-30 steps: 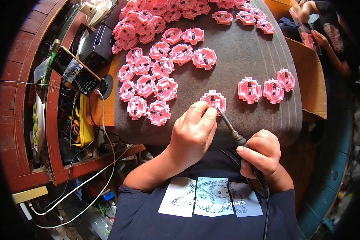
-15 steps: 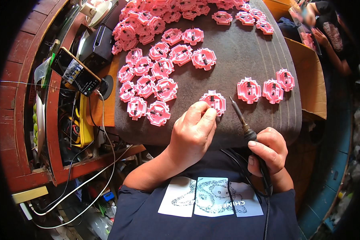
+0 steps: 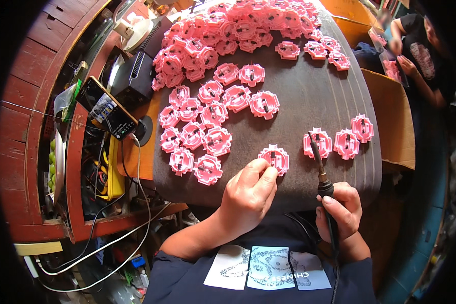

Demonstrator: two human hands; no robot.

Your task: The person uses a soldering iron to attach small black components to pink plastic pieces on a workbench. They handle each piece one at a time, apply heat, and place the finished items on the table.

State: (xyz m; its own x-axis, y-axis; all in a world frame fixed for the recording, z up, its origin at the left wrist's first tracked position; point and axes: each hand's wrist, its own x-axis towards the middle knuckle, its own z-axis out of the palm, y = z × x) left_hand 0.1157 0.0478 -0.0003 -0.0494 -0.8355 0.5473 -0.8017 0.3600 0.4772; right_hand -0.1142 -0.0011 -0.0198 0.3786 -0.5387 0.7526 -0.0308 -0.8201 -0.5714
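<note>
My left hand [image 3: 251, 191] is closed, its thumb and forefinger pinched at the lower left edge of a pink plastic housing [image 3: 278, 158] with black and metal parts inside. The fingertips cover that edge. My right hand [image 3: 342, 210] is wrapped around the black handle of a soldering iron [image 3: 327, 189], its cord running down past my wrist. The iron points up and slightly left. In the picture its tip overlaps another pink housing [image 3: 321, 148]; whether they touch, I cannot tell. Two more pink housings [image 3: 346, 144] lie to the right of that one.
Loose rows of pink housings [image 3: 214, 114] lie left on the dark table [image 3: 289, 109], with a heap of them [image 3: 248, 28] at the far side. A propped phone [image 3: 106, 109] and black box [image 3: 133, 76] stand left. Beyond a cardboard box [image 3: 395, 116], another person [image 3: 420, 55] works.
The whole view has shifted, so the table sits lower in it. The soldering iron has swung rightward, away from the housing at my left hand. My left fingers stay at the same housing.
</note>
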